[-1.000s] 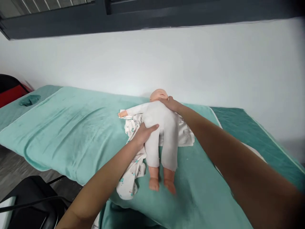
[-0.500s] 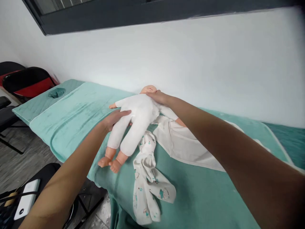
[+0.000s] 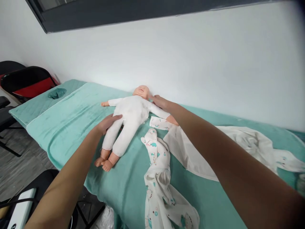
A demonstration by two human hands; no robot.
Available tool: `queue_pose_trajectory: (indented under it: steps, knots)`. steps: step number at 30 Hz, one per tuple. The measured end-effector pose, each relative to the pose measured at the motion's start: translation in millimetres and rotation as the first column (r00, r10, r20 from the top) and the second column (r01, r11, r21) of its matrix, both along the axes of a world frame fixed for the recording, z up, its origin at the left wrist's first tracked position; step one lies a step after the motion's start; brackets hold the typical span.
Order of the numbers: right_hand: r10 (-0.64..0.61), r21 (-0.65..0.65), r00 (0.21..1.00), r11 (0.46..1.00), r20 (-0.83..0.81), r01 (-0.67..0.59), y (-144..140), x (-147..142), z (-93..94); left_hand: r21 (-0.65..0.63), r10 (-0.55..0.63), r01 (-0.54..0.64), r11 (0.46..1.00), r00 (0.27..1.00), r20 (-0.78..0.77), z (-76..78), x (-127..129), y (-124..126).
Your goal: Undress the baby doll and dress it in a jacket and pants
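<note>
A baby doll (image 3: 132,109) with a white cloth body and bare plastic head, hands and feet lies face up on the teal-covered bed (image 3: 71,108). My left hand (image 3: 108,123) is at its hip, thumb on top and the other fingers mostly hidden beneath the thigh. Beside the doll's head and shoulder, my right hand (image 3: 162,101) reaches in with fingers extended near the cheek. Close to the doll's legs lie white printed baby pants (image 3: 157,178), rumpled. A white baby garment (image 3: 188,152) with printed edges is spread under my right forearm.
A white wall (image 3: 166,57) runs along the bed's far side. Folding chairs (image 3: 30,82) with red showing stand at the left. Near my left forearm, a white device (image 3: 22,206) with a cable rests on a black seat (image 3: 46,179).
The doll has shifted left, and now lies flat with its face showing. My right hand has come from its neck to beside its head. My left hand stays at the hip.
</note>
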State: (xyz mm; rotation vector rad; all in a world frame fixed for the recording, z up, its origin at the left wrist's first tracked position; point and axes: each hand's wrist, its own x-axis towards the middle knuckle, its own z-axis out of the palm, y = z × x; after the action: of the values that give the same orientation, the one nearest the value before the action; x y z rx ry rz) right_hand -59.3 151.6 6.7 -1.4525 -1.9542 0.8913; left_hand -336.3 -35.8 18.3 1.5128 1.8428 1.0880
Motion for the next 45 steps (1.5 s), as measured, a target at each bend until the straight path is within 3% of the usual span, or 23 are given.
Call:
queue_pose_trajectory:
  steps: [3,6,9,12,14,17,21,24,26,30,33,36,39,42,45]
  knots:
    - [-0.086,-0.124,0.989,0.987,0.124,0.101,-14.7,60.1,-9.2,0.094,0.052,-0.03,0.995,0.968,-0.245,8.1,13.1,-13.7]
    - [-0.159,-0.093,0.934,0.976,0.32,0.198,-40.1,124.8,-9.3,0.245,-0.005,0.135,0.96,0.884,-0.468,20.5,48.0,-43.7]
    - [-0.166,-0.064,0.882,0.974,0.442,0.216,-72.5,178.0,-1.0,0.071,-0.199,0.26,0.963,0.864,-0.463,22.4,101.3,-85.4]
    - [-0.03,-0.063,0.82,0.995,0.571,0.08,-106.2,209.5,11.3,-0.183,-0.336,0.288,0.94,0.874,-0.352,8.7,153.5,-121.5]
    - [0.027,-0.048,0.793,0.999,0.608,0.003,-127.0,218.2,21.7,-0.23,-0.391,0.328,0.916,0.86,-0.328,-1.3,178.2,-136.0]
    - [0.027,0.019,0.81,0.999,0.585,-0.048,-154.8,218.9,44.0,-0.137,-0.434,0.412,0.901,0.868,-0.241,-1.2,199.3,-147.3]
    - [0.106,0.062,0.84,0.985,0.531,-0.164,-194.9,214.2,89.9,0.095,-0.566,0.569,0.817,0.822,-0.056,33.4,219.2,-161.9]
    - [0.242,0.103,0.891,0.948,0.384,-0.302,-238.1,211.7,130.6,0.166,-0.632,0.634,0.755,0.771,-0.074,65.2,243.2,-174.8]
    - [0.316,0.115,0.911,0.928,0.266,-0.355,-272.2,209.3,154.8,0.242,-0.591,0.601,0.762,0.798,-0.119,80.7,262.1,-180.5]
    - [0.397,0.132,0.904,0.899,0.16,-0.419,-334.5,207.2,188.8,0.492,-0.345,0.429,0.757,0.903,-0.256,99.5,290.0,-182.9]
    - [0.413,0.202,0.901,0.878,0.135,-0.433,-364.4,215.8,202.7,0.387,-0.348,0.502,0.774,0.847,-0.402,109.5,293.9,-183.5]
    - [0.337,0.184,0.934,0.917,0.119,-0.354,-381.3,232.5,200.9,0.272,-0.352,0.515,0.813,0.806,-0.476,116.7,288.7,-189.6]
    - [0.164,0.082,0.973,0.98,0.16,-0.179,-390.6,245.2,175.2,0.407,-0.251,0.434,0.804,0.867,-0.43,121.0,285.4,-202.1]
    - [0.17,-0.004,0.984,0.985,0.058,-0.17,-397.1,237.4,133.4,0.541,-0.234,0.286,0.791,0.958,-0.165,122.4,288.2,-217.0]
    - [0.175,-0.018,0.964,0.983,-0.2,-0.182,-404.2,203.3,98.1,0.572,-0.334,0.243,0.784,0.941,0.058,117.8,287.5,-229.4]
